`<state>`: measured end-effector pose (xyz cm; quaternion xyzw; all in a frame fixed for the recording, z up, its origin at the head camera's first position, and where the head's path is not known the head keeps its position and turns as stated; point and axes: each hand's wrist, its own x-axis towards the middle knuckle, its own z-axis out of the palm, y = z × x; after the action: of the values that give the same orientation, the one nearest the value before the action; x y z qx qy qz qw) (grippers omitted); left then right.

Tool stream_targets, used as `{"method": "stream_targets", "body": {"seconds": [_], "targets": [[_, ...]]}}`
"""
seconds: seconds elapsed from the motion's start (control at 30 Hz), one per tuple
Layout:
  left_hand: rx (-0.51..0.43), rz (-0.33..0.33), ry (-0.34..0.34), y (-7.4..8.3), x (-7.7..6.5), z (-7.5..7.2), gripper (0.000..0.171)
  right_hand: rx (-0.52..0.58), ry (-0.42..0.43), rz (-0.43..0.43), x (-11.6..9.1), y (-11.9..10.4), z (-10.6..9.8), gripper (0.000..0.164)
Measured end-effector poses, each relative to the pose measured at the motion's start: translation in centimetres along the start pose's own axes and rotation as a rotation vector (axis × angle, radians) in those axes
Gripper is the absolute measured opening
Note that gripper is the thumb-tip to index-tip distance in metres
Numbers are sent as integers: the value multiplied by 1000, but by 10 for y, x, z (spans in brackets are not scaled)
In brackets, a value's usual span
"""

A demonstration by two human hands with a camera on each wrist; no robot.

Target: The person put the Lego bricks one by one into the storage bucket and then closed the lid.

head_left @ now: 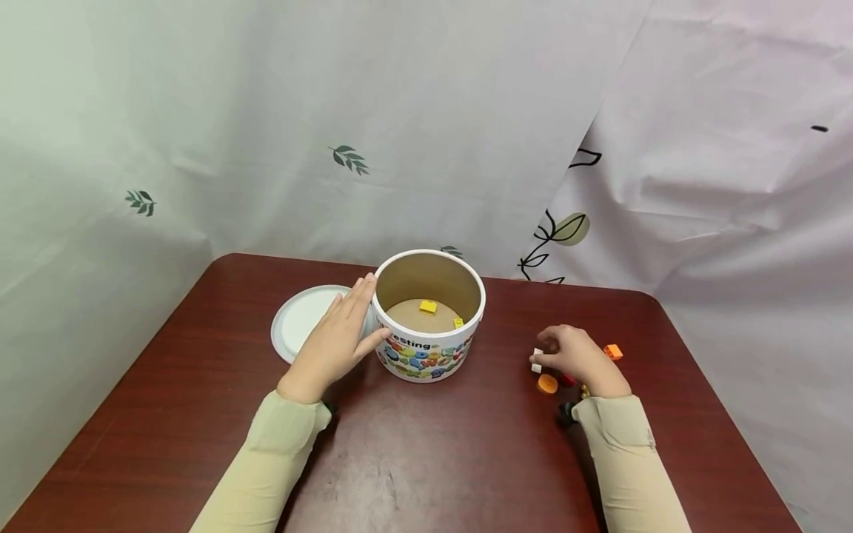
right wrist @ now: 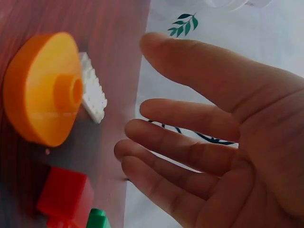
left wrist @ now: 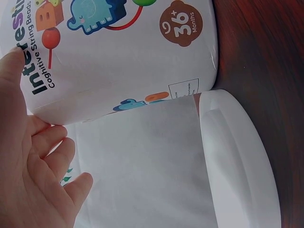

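Observation:
My left hand (head_left: 336, 337) rests with fairly straight fingers against the left side of a white printed bucket (head_left: 426, 363). In the left wrist view its thumb lies on the bucket's wall. Two yellow building bricks (head_left: 428, 306) lie on the bucket's floor. Over on the right, my right hand (head_left: 578, 359) hovers just above a few loose pieces, its fingers apart and holding nothing in the right wrist view. Nearest to it are a white studded brick (right wrist: 94, 97), an orange rounded piece (right wrist: 45, 90), a red brick (right wrist: 66, 194) and a green piece (right wrist: 97, 219), partly cut off.
A pale round lid (head_left: 288, 333) lies left of the bucket, partly behind my left hand. An orange brick (head_left: 614, 352) sits beyond my right wrist, and a small yellow piece (head_left: 585, 391) shows beside it. A white curtain (head_left: 426, 133) hangs behind the dark red table (head_left: 426, 459).

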<state>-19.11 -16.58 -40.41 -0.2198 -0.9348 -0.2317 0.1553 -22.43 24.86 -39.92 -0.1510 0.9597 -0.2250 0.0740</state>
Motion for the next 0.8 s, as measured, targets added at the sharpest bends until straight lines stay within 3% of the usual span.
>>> {"method": "stream_targets", "body": {"seconds": [0.27, 0.67, 0.8], "targets": [[-1, 1, 3, 0, -2, 1, 88, -25, -48, 20, -2, 5, 5, 35], [-4, -6, -3, 1, 0, 0, 88, -58, -13, 15, -1, -4, 11, 18], [1, -2, 6, 1, -1, 0, 88, -59, -11, 27, 1, -6, 15, 19]]}}
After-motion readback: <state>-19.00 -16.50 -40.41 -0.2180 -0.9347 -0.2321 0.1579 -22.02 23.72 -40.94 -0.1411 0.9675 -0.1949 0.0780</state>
